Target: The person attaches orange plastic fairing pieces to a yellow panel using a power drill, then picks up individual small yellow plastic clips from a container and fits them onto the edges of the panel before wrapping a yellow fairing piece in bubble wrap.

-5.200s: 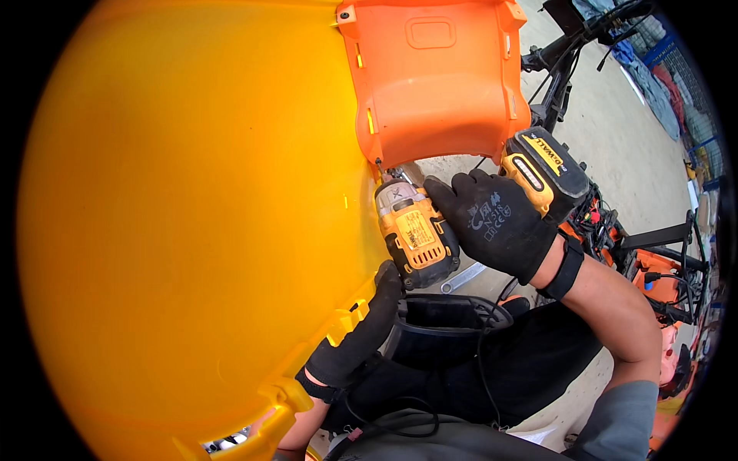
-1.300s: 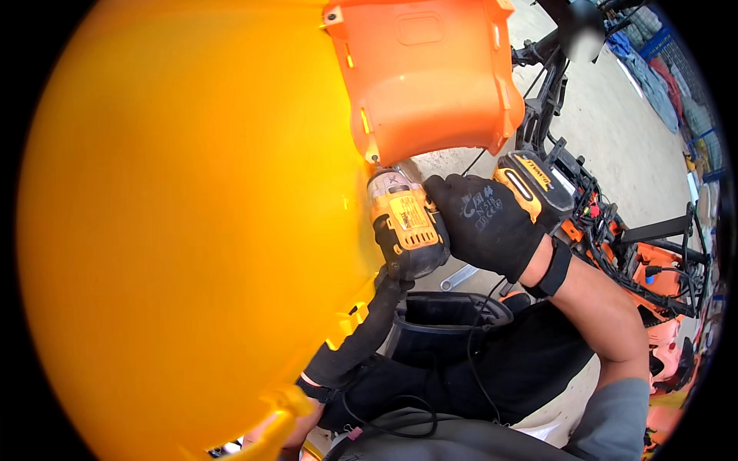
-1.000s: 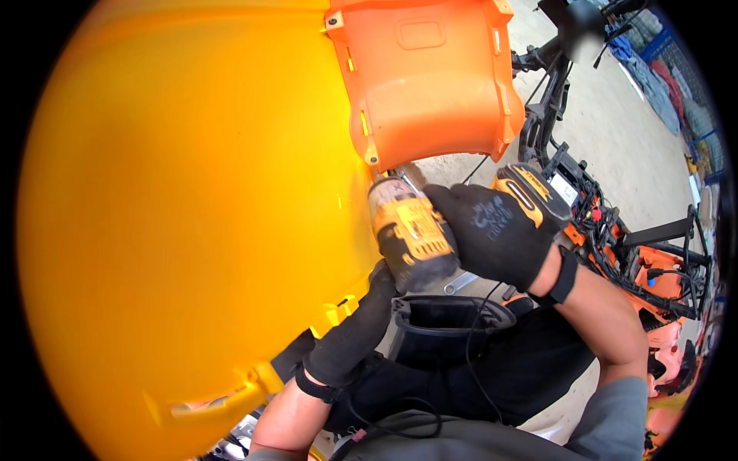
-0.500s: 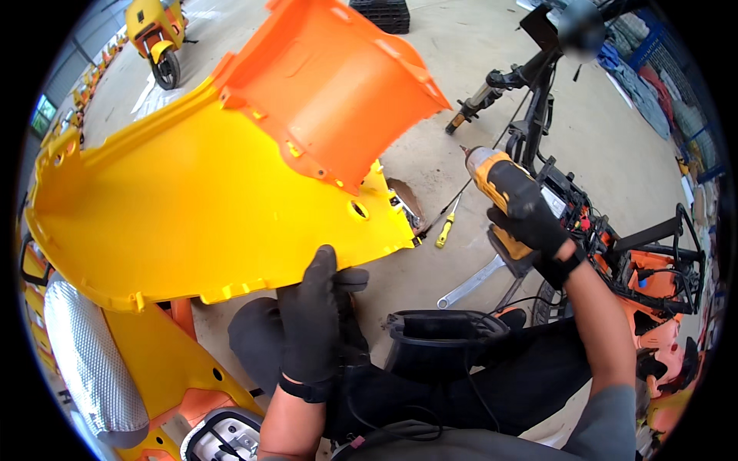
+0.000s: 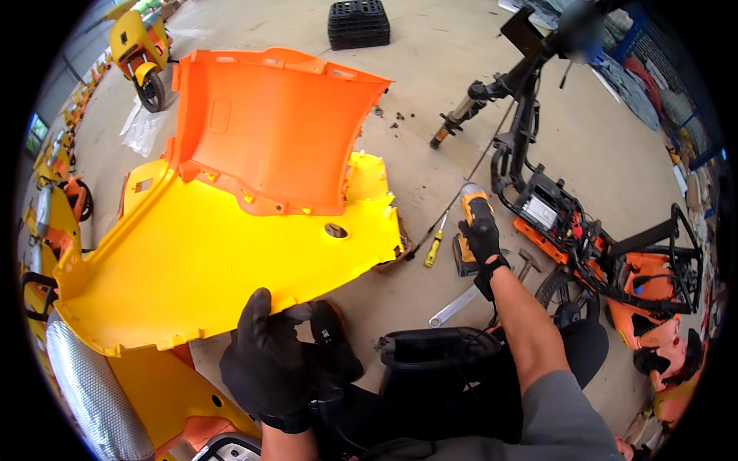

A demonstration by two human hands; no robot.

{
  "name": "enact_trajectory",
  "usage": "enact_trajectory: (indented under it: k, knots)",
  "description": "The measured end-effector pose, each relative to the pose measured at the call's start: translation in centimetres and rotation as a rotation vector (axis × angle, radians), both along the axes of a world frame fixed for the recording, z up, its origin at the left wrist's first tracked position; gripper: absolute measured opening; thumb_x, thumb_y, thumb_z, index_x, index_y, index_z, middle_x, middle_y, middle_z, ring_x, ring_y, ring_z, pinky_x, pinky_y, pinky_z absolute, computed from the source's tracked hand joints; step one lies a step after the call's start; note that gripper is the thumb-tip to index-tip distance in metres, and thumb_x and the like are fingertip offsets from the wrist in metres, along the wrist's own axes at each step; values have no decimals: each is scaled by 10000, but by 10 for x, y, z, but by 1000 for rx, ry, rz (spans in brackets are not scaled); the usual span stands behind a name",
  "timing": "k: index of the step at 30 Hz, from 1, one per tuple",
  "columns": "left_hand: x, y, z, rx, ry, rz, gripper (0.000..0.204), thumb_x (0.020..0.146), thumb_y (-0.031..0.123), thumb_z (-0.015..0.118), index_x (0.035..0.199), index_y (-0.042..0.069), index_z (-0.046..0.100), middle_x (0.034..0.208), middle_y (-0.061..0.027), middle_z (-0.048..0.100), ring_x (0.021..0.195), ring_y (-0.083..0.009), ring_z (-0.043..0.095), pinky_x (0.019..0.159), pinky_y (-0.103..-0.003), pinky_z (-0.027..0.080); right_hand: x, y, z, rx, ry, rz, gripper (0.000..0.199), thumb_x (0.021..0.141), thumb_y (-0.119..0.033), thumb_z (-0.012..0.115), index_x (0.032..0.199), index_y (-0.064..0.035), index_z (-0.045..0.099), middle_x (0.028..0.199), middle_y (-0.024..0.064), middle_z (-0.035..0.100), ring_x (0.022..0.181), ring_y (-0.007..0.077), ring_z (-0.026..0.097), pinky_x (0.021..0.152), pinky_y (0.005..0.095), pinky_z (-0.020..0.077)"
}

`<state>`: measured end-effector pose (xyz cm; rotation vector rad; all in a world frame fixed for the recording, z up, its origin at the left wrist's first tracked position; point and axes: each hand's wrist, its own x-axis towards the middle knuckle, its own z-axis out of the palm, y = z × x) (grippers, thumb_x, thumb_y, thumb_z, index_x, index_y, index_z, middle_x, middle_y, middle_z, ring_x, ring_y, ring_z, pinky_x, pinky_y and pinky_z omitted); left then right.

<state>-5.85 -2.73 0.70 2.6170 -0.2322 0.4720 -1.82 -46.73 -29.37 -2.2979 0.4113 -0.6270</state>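
My left hand (image 5: 269, 357), in a black glove, grips the near edge of a large yellow plastic scooter panel (image 5: 231, 261), with one finger lying over the edge. An orange curved panel (image 5: 261, 131) is joined along the yellow panel's far side. To the right, my gloved right hand (image 5: 482, 237) is closed round a yellow-and-black cordless drill (image 5: 475, 203), held low by the floor, its battery base (image 5: 465, 256) toward me. Left of the drill lies a yellow-handled screwdriver (image 5: 434, 250). Nearer me are a wrench (image 5: 453, 307) and a hammer (image 5: 528, 263).
A stripped scooter frame (image 5: 530, 184) stands on the right. Before my lap sits a black open-topped part (image 5: 438, 346). More yellow bodywork (image 5: 161, 369) and a silver-wrapped piece (image 5: 92, 392) are at lower left. Black crates (image 5: 359, 24) and a yellow scooter (image 5: 138, 50) stand farther off.
The joined panels have come down and tilted, the orange part swinging left. My left hand has moved left and down with them. The drill has been lowered toward the floor in my right hand.
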Motion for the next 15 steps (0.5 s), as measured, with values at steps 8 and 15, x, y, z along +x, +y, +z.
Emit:
enact_trajectory:
  k: [8,15]
  knots:
    - [9,-23,7,-87,108,77,442,843,60,709,1218,-64,510,854,-75,739,845,-145,704,787,-238,516,-13,19,-18,-58,97,-393,512,873,-436,667,1113,12,607,1098,172,649,1031,340,613,899,373,493]
    - [16,-26,-9,-298,-41,68,340,787,107,751,1075,-10,613,813,-57,742,741,-171,727,669,-267,548,-42,47,-21,-72,-46,-478,439,868,-402,697,1021,5,640,1003,163,671,938,317,638,826,381,506]
